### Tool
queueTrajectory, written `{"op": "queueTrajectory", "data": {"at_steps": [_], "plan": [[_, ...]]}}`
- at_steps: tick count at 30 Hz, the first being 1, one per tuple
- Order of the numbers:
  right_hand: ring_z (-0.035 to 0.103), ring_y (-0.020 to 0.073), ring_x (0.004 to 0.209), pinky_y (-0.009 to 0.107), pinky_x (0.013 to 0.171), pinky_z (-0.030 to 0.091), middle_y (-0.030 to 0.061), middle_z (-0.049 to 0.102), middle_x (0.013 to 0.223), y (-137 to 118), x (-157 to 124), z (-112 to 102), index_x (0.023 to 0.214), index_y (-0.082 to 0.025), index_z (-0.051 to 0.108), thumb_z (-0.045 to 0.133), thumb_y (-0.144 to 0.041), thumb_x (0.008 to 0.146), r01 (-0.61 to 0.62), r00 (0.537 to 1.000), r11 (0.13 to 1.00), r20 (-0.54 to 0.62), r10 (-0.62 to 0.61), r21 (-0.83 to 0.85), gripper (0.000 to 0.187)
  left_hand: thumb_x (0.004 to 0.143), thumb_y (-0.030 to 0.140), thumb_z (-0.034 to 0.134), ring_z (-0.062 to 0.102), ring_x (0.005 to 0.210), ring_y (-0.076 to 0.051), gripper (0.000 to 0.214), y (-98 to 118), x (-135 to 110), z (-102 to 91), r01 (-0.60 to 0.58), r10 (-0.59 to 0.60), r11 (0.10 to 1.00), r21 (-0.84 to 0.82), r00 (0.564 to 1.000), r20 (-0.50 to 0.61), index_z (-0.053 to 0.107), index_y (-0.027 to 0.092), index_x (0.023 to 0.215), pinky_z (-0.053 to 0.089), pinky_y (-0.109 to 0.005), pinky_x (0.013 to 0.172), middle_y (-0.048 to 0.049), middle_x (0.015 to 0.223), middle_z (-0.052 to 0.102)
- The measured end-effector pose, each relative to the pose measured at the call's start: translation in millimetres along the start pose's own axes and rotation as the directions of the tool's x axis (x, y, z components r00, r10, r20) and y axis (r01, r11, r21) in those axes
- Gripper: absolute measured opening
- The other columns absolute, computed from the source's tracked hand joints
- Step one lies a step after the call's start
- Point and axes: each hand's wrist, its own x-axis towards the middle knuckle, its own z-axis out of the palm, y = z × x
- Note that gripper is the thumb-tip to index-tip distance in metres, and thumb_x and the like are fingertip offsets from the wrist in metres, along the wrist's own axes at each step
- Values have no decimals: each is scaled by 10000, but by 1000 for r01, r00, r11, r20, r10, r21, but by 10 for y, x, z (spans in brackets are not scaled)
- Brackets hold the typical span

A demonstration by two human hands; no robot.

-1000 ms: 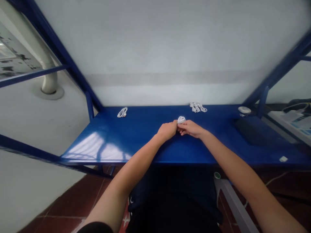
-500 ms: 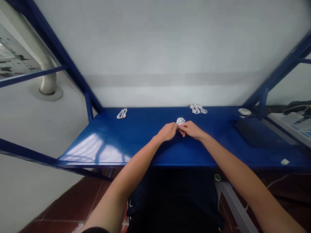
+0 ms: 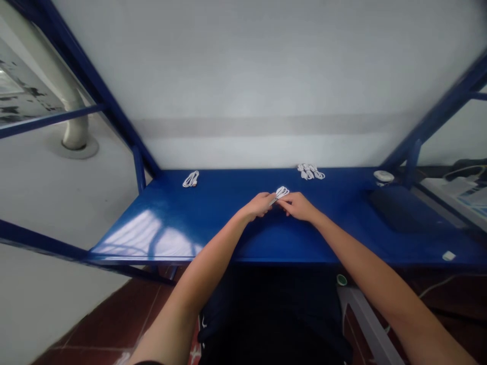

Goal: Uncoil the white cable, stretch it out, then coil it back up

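Observation:
A white charging cable [image 3: 282,192], coiled into a small bundle, is held between my two hands over the middle of the blue table [image 3: 220,223]. My left hand [image 3: 261,205] pinches the bundle's lower left end. From the other side, my right hand [image 3: 297,206] grips it close to the same spot, fingers bent. The loops stick out beyond my fingertips, away from me. At the back left lies another coiled white cable [image 3: 190,179] with its plug showing. Several bundled white cables [image 3: 311,171] sit side by side at the back, right of my hands.
A white round object [image 3: 383,176] and a dark flat thing [image 3: 405,208] lie on the right of the table. Near the front right edge is a small pale piece [image 3: 449,255]. Blue frame posts [image 3: 139,147] rise at the sides, and a pale wall [image 3: 266,81] stands behind.
My hands have shifted slightly and the cable bundle has tilted, so its gathered lower end now shows between my fingers. The other cables lie where they were.

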Motion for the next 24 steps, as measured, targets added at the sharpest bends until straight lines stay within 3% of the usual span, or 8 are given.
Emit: {"op": "queueTrajectory", "data": {"at_steps": [3,7,14,19,24], "plan": [[570,113,448,218,532,439,-8,605,552,-13,-2,9,589,-184,601,491,-352,898,-5,1000,1000,-2,5,15,369,963,341,438,309,394,-42,213,-4,-10,-1,-69,68,996,59,997,25,467,185,821,200,-154,360,62,583,398],[576,114,439,217,503,440,-8,623,578,-12,-2,28,657,-177,655,484,-340,895,-19,1000,1000,11,19,18,336,963,243,417,409,420,-48,157,-19,-8,14,-76,75,996,45,997,22,448,183,821,259,-159,363,41,645,454],[579,116,442,209,452,448,0,629,585,6,6,23,622,-174,648,541,-364,854,-75,997,989,24,73,131,318,955,243,454,256,386,-10,183,33,-59,20,-27,40,993,-112,993,111,411,186,786,134,-148,359,62,629,398],[571,106,440,212,462,474,2,637,582,-14,6,-27,631,-170,684,595,-361,824,-99,994,970,59,88,220,285,928,247,472,260,395,-18,173,51,-71,-20,8,29,985,-175,978,208,441,179,771,131,-147,363,60,608,378],[593,118,467,229,467,497,30,667,610,-3,22,-28,664,-152,709,668,-434,781,-197,980,916,83,180,348,307,921,254,441,234,390,-20,199,33,-21,-61,56,-9,983,-176,966,259,496,152,759,147,-144,355,62,583,350]]}}
